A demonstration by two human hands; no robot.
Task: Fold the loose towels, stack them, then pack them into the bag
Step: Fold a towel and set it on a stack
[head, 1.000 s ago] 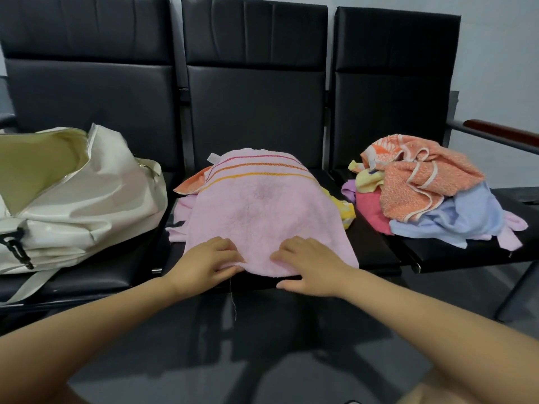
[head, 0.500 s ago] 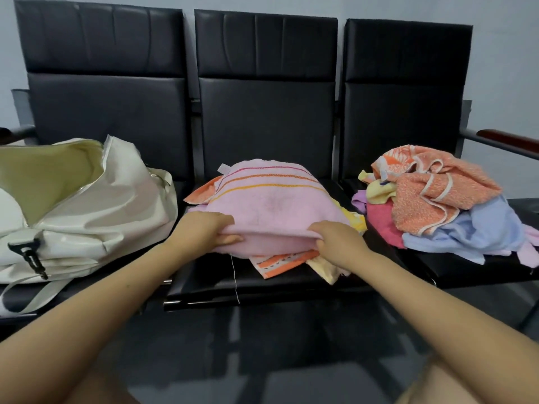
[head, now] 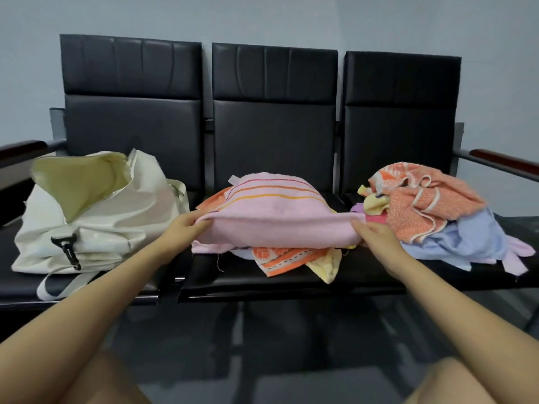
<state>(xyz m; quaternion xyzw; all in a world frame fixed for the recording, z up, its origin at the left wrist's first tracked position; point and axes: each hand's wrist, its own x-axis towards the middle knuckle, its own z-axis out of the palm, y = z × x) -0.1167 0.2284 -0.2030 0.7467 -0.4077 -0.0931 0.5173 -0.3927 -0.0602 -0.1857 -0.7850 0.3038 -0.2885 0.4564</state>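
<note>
Head view: two hands grip one pink towel [head: 274,217].

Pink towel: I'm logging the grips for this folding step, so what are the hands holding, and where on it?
Both hands hold the pink towel by its near folded edge: left hand at the left end, right hand at the right end.

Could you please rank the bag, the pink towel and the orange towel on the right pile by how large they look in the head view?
1. Bag
2. Pink towel
3. Orange towel, crumpled, so true size unsure
</note>
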